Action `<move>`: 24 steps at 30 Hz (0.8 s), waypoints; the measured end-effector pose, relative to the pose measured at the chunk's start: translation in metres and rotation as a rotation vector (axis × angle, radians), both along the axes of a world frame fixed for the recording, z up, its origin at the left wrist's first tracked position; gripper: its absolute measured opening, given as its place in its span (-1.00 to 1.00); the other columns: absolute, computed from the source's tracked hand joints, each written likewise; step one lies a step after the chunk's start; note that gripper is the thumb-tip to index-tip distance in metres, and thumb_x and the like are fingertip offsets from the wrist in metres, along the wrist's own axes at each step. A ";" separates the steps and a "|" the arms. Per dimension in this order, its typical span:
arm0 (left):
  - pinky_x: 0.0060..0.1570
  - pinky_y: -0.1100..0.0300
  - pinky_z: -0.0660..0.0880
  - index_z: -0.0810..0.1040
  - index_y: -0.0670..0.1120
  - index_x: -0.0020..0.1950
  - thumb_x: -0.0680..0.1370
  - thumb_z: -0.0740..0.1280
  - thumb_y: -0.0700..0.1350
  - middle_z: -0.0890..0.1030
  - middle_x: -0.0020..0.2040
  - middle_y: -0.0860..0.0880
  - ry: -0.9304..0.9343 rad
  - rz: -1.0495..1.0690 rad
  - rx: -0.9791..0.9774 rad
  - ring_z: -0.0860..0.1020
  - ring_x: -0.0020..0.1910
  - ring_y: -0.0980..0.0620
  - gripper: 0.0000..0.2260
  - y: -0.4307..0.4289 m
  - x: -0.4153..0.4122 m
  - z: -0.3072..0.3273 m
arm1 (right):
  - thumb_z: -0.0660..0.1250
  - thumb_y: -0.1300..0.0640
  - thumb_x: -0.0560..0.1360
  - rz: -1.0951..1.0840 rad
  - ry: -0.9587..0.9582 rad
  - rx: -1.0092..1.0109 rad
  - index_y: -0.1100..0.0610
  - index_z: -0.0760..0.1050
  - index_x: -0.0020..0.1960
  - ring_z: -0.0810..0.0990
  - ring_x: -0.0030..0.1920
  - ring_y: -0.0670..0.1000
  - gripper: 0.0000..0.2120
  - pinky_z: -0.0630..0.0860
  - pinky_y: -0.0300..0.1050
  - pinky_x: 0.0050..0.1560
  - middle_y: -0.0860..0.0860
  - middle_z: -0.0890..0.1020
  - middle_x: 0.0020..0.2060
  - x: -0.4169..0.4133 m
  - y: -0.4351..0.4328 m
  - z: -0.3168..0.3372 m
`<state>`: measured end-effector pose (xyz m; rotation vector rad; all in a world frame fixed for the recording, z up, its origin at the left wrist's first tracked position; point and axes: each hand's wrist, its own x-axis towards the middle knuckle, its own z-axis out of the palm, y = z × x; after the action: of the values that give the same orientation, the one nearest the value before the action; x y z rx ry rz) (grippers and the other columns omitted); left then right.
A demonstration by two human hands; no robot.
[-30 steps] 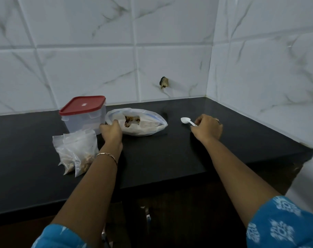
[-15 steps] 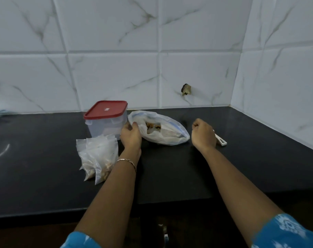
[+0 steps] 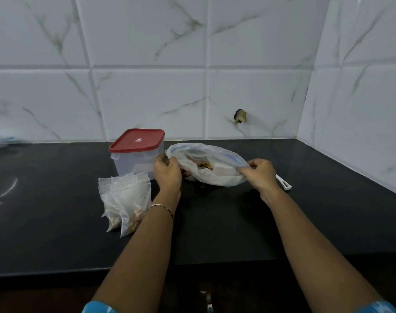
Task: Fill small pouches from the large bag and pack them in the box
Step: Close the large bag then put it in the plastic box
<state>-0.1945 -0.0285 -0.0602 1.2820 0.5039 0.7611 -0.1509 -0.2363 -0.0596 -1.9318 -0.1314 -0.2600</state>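
While the large bag (image 3: 219, 180) lies just right of the red-lidded box (image 3: 137, 152), left hand (image 3: 167, 173) and right hand (image 3: 259, 173) each pinch its rim, probably spreading the mouth; small pouches (image 3: 129, 195) lie before the box

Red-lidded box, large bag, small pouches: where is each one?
red-lidded box (image 3: 137, 141): head view, centre of the lid.
large bag (image 3: 217, 177): head view, white front wall.
small pouches (image 3: 133, 195): head view, clear upper part of the front pouch.
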 end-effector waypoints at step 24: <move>-0.30 0.12 0.57 0.43 -0.17 0.01 0.56 0.25 -0.39 0.55 -0.19 -0.15 0.030 -0.374 -0.128 0.55 -0.29 -0.04 -0.86 0.013 -0.014 0.090 | 0.36 0.27 0.53 0.087 0.089 0.563 0.16 0.50 -0.20 0.65 -0.22 0.02 -0.86 0.59 -0.19 -0.35 0.10 0.64 -0.17 0.016 -0.003 0.108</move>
<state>-0.2089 -0.0154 0.0294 1.2235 0.3176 0.3912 -0.1351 -0.2393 0.0481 -1.3720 -0.0728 -0.1325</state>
